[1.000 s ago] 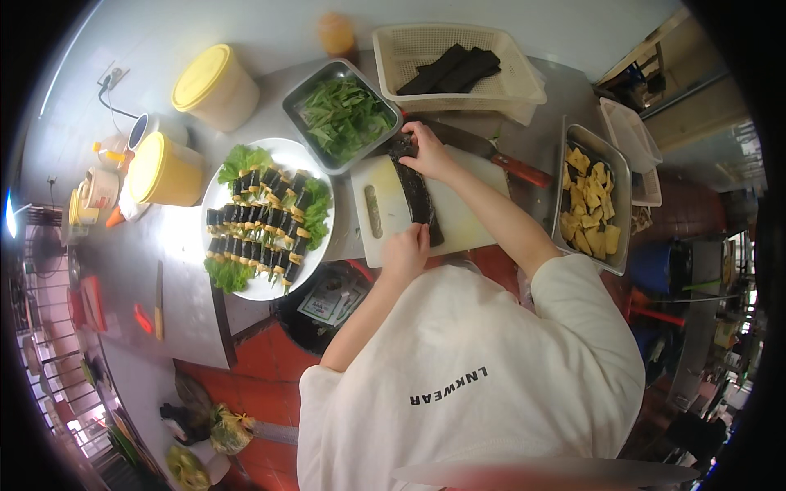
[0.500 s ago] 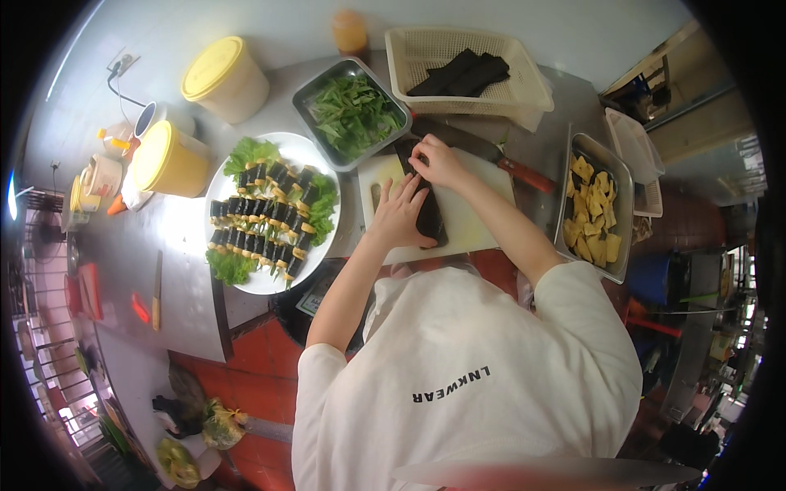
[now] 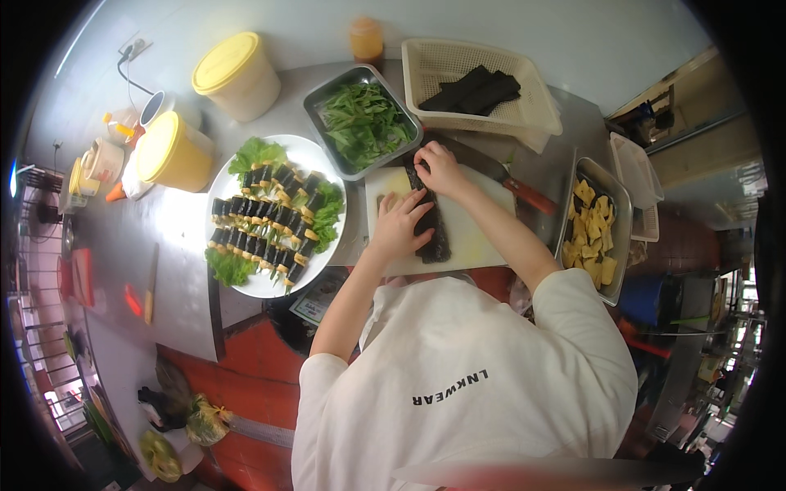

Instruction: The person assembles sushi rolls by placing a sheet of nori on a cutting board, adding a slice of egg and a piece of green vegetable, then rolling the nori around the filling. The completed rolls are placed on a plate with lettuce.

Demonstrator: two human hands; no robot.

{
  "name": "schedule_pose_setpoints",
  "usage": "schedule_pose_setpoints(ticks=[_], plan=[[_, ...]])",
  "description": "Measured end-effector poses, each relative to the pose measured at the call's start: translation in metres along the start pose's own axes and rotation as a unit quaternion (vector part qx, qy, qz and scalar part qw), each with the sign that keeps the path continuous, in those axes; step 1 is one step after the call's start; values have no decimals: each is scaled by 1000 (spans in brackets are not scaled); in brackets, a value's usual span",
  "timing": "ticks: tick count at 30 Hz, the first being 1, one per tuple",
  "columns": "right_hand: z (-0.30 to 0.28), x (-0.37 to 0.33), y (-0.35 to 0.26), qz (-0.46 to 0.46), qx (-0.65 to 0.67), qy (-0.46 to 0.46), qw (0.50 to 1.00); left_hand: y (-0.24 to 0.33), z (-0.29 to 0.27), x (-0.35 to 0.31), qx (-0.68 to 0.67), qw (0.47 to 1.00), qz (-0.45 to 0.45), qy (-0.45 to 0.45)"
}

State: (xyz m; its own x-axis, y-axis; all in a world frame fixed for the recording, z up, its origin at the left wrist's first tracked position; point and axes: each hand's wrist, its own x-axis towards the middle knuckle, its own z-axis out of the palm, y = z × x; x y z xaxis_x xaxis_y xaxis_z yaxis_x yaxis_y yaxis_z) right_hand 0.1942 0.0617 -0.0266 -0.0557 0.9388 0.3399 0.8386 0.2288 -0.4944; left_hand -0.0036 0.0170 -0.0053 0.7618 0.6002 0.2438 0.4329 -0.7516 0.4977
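Observation:
A dark strip of nori seaweed (image 3: 436, 237) lies lengthwise on the white cutting board (image 3: 483, 239) in front of me. My left hand (image 3: 399, 224) rests on its left side, fingers spread and thumb pointing right across the strip. At the far end, my right hand (image 3: 442, 170) has its fingers curled in a pinch on the seaweed; whatever else lies under the fingertips is hidden. A large knife with a reddish wooden handle (image 3: 530, 197) lies along the board's far right edge, its blade partly behind my right hand.
Left of the board, a white plate (image 3: 321, 266) holds lettuce and several nori-wrapped rolls. Behind stand a metal tray of green leaves (image 3: 364, 127) and a cream basket (image 3: 524, 127) with nori sheets. On the right, a metal pan (image 3: 626, 214) contains golden-yellow pieces. Yellow-lidded tubs (image 3: 233, 78) stand back left.
The whole view has shifted slightly. My left hand still lies spread on the seaweed, with more of the strip's near end showing. My right hand stays pinched at the far end.

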Motion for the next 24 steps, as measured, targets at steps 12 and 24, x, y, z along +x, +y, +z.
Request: schedule_pose_setpoints(ticks=[12, 24], plan=[[-45, 126, -57, -47, 159, -13, 986, 2, -1, -2, -1, 1000, -1, -12], [-102, 106, -29, 14, 238, -88, 967, 10, -4, -4, -8, 1000, 1, -15]])
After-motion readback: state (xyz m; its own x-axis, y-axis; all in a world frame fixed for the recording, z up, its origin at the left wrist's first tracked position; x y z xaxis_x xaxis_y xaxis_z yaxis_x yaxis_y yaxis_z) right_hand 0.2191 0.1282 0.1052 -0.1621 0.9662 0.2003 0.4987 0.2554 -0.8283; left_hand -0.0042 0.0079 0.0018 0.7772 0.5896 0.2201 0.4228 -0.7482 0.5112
